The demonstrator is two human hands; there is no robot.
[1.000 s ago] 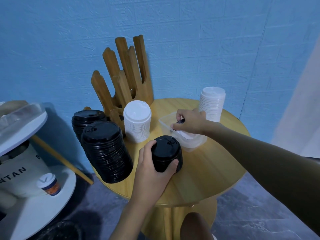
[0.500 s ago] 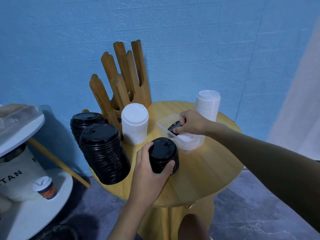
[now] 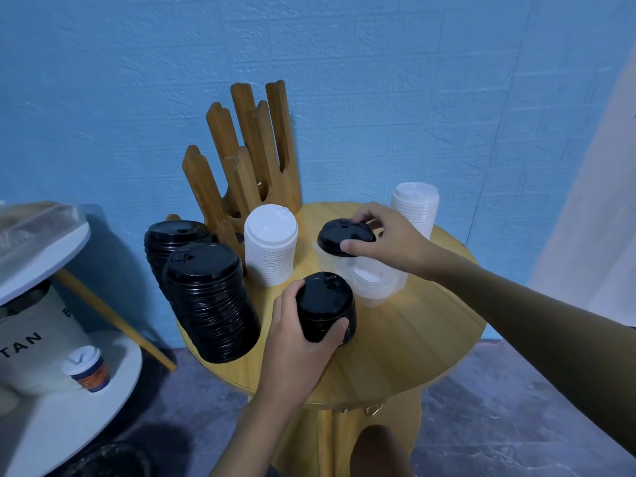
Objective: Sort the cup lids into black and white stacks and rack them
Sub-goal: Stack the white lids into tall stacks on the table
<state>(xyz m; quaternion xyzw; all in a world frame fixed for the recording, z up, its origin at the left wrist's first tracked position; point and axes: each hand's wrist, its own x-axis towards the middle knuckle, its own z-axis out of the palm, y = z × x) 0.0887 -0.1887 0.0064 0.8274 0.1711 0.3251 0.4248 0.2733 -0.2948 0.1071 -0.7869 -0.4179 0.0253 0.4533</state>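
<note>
The right hand [image 3: 392, 244] pinches one black lid [image 3: 344, 234] by its rim, thumb and fingers [image 3: 370, 213] curled on it, above the clear tub [image 3: 378, 287] at the middle of the bench [image 3: 423, 339]; the left hand [image 3: 296, 335] wraps curled fingers round the short black stack [image 3: 325, 304] toward the near edge. Carry the lid level, centre it over that stack and seat it while the left steadies; the tub's remaining contents look white, though I cannot be sure. Half a second ago the lid sat down in the tub; now it is lifted clear.
</note>
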